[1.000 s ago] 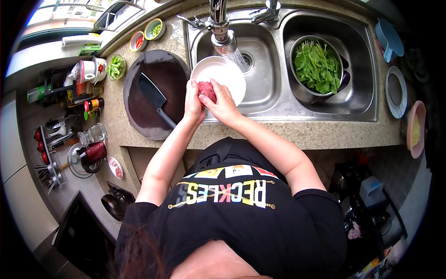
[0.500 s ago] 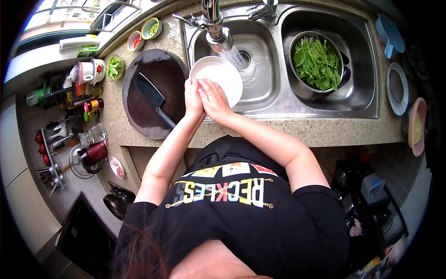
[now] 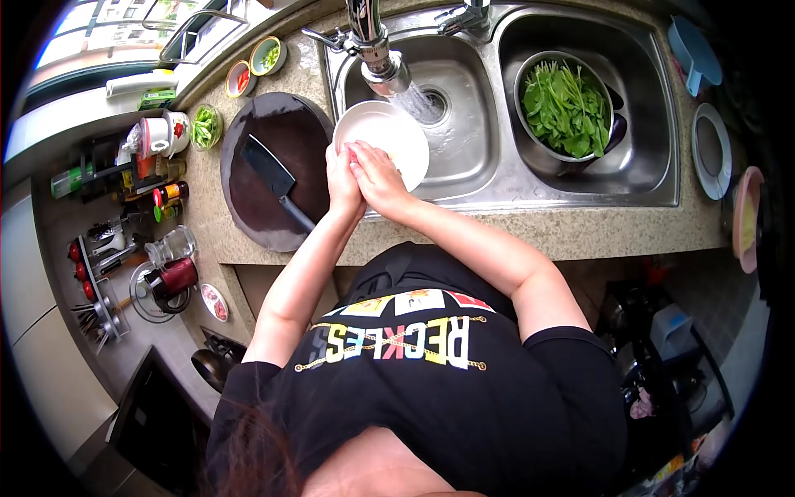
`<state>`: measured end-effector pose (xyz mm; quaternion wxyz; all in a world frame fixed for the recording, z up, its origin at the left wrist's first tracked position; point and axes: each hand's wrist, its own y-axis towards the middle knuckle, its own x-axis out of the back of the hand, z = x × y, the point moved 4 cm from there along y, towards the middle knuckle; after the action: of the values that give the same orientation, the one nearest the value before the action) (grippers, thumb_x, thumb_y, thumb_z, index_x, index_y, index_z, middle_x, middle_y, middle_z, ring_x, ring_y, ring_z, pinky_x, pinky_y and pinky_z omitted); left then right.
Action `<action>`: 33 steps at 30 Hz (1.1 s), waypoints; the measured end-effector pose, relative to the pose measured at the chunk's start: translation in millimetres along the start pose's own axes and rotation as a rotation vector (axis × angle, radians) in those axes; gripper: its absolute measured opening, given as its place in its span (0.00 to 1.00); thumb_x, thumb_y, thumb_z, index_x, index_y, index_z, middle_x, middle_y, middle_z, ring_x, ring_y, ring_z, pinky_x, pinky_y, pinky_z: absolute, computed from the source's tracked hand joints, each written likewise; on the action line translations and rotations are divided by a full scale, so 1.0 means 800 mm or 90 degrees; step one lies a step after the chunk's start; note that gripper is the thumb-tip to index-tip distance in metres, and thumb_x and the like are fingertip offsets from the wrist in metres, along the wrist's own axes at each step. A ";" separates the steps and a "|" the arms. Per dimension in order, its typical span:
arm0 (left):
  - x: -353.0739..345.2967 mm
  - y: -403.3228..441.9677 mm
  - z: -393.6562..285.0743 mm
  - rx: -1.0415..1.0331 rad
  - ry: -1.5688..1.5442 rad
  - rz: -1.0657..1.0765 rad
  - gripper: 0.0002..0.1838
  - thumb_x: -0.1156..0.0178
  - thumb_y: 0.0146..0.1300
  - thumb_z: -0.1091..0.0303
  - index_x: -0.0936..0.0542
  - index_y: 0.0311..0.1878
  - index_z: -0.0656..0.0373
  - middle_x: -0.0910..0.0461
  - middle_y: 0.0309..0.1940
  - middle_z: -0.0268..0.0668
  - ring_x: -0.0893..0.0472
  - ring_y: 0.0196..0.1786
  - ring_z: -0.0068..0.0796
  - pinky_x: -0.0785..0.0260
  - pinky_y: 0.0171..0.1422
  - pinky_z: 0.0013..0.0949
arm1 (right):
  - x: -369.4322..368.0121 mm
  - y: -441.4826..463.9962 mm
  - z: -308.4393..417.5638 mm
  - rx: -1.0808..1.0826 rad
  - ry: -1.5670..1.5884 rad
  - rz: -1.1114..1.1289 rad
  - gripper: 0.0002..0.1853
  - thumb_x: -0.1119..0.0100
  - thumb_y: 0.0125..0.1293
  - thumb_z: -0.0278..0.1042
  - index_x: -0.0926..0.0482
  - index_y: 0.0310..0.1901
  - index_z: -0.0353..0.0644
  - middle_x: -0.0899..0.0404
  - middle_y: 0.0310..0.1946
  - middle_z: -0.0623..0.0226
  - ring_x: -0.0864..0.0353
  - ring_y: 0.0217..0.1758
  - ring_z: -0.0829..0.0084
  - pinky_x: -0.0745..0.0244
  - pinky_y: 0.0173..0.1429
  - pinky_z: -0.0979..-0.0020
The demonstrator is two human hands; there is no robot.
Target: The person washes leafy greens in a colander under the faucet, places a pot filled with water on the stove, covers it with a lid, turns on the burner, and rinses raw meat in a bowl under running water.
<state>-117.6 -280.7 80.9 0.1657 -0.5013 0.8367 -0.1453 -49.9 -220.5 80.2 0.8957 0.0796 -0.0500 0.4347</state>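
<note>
My left hand (image 3: 342, 178) and my right hand (image 3: 381, 177) are pressed together over the near edge of a white bowl (image 3: 393, 128). The fingers are closed against each other. A small pinkish patch shows between them, but I cannot make out whether it is something held. Inside the bowl, a pale bit beside my right fingers is too small to name. The bowl sits at the left edge of the left sink basin (image 3: 468, 124), next to water running from the faucet (image 3: 383, 66).
Left of my hands, a cleaver (image 3: 269, 166) lies on a round dark chopping board (image 3: 257, 211). A metal pot (image 3: 530, 137) of leafy greens (image 3: 567, 108) stands in the right basin, with eggplant (image 3: 618, 131) beside it. Small bowls of cut vegetables, including a green-filled one (image 3: 205, 127), line the back left.
My hands stay pressed together, with slightly more pink showing between them. The whole view has shifted a little, and water keeps running.
</note>
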 end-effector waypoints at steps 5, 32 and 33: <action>0.000 -0.013 -0.005 0.037 -0.064 0.036 0.14 0.61 0.72 0.62 0.38 0.56 0.58 0.29 0.48 0.46 0.25 0.50 0.39 0.29 0.54 0.43 | -0.009 -0.005 -0.004 -0.004 -0.081 0.041 0.23 0.50 0.62 0.38 0.32 0.58 0.40 0.34 0.59 0.54 0.35 0.58 0.49 0.42 0.61 0.48; -0.008 -0.008 -0.022 -0.117 0.061 -0.043 0.14 0.61 0.71 0.64 0.33 0.53 0.60 0.28 0.46 0.41 0.26 0.48 0.31 0.34 0.55 0.35 | 0.002 0.013 0.013 -0.004 -0.044 -0.047 0.25 0.51 0.66 0.43 0.32 0.58 0.31 0.32 0.57 0.43 0.36 0.61 0.47 0.44 0.67 0.55; -0.009 -0.008 -0.021 -0.121 0.079 -0.036 0.15 0.60 0.71 0.63 0.33 0.54 0.60 0.28 0.46 0.41 0.27 0.49 0.31 0.35 0.56 0.34 | 0.003 0.013 0.013 -0.006 -0.044 -0.048 0.25 0.51 0.66 0.43 0.32 0.58 0.31 0.32 0.57 0.43 0.36 0.61 0.47 0.44 0.67 0.55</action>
<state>-116.3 -275.9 99.7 0.0613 -0.5284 0.8408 -0.1008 -56.9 -213.9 91.8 0.9096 0.0918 -0.0796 0.3973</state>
